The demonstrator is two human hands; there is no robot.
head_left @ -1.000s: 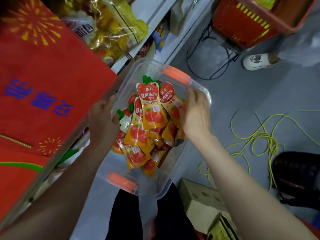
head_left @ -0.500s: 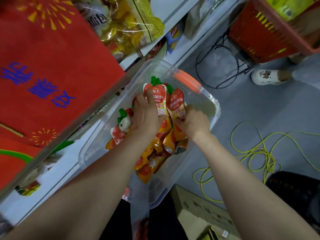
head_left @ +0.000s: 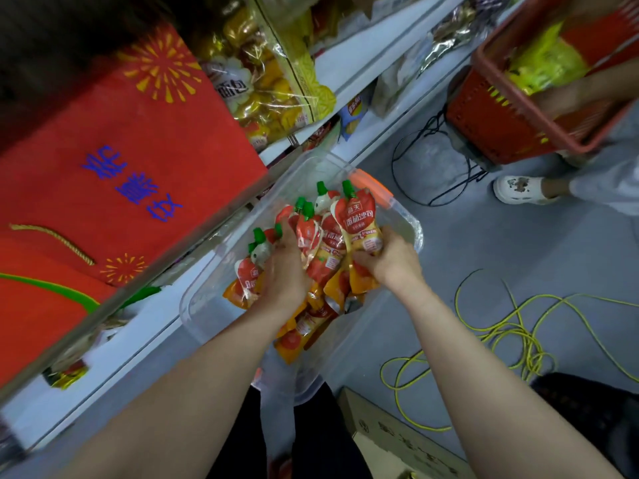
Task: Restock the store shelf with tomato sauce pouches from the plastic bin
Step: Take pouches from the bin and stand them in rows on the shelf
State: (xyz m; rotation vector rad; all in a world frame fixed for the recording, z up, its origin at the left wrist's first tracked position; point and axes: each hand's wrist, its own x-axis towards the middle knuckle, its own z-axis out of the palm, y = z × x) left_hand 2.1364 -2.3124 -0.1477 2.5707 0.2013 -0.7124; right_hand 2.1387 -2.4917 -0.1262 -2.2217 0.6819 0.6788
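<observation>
A clear plastic bin (head_left: 411, 229) with orange clips sits in front of me beside the shelf. Inside lie several red and yellow tomato sauce pouches (head_left: 301, 326) with green caps. My left hand (head_left: 283, 271) grips a bunch of pouches (head_left: 311, 236) from the left, lifted upright. On the right side my right hand (head_left: 390, 261) holds one pouch (head_left: 359, 223) by its lower part, its label facing me. Both hands are inside the bin, close together.
The white store shelf (head_left: 145, 344) runs along the left, with a red gift box (head_left: 121, 167) and bagged snacks (head_left: 276, 81) above it. Another person's shoe (head_left: 518, 190) and a red basket (head_left: 511, 108) are at top right. A yellow cord (head_left: 501, 326) and cardboard box (head_left: 397, 440) lie on the floor.
Both hands went from the bin's rim into the bin and gathered pouches. The bunch now stands higher and more upright than half a second ago.
</observation>
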